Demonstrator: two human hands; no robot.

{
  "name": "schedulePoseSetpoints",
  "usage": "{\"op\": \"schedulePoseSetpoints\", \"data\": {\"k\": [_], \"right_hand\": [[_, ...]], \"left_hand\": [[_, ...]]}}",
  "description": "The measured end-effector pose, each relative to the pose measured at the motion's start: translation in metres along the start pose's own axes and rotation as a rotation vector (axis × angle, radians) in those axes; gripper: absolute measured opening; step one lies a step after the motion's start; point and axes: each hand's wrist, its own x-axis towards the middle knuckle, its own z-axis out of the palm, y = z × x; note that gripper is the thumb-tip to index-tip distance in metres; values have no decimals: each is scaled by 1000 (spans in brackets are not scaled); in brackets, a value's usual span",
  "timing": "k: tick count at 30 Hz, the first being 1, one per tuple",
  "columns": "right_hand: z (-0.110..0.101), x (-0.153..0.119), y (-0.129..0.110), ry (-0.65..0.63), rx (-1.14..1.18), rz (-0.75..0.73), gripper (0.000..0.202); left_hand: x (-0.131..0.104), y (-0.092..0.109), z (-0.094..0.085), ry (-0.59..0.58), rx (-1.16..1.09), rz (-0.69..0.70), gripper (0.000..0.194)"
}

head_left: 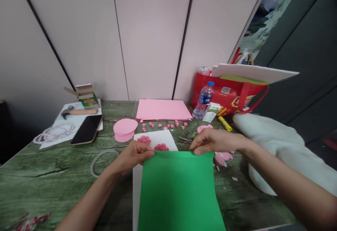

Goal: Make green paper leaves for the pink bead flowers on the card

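Note:
A green paper sheet hangs toward me, with a narrow folded strip along its far edge. My left hand pinches the far left corner between thumb and fingers. Along the same edge, farther right, my right hand grips the fold with its fingertips. Under the green sheet lies a white sheet, partly hidden. Two pink paper flowers show on it, one near its left edge and another just beyond the fold.
Pink sheets, small pink rolls and pink ovals lie beyond. At left are a phone, a hammer and a tape roll. At right stand a bottle and a red bag, near scissors.

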Motion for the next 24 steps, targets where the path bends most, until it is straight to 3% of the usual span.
{"op": "schedulePoseSetpoints", "data": {"k": [5, 10, 18, 24], "right_hand": [[31, 47, -41, 66, -106, -112, 22], [51, 76, -48, 74, -79, -86, 16], [58, 75, -43, 199, -33, -57, 18], [60, 75, -43, 172, -11, -55, 15]], "left_hand": [[1, 4, 7, -8, -12, -31, 31], [2, 5, 8, 28, -21, -26, 38], [2, 7, 11, 138, -21, -25, 29], [1, 5, 9, 96, -172, -77, 41]]}}
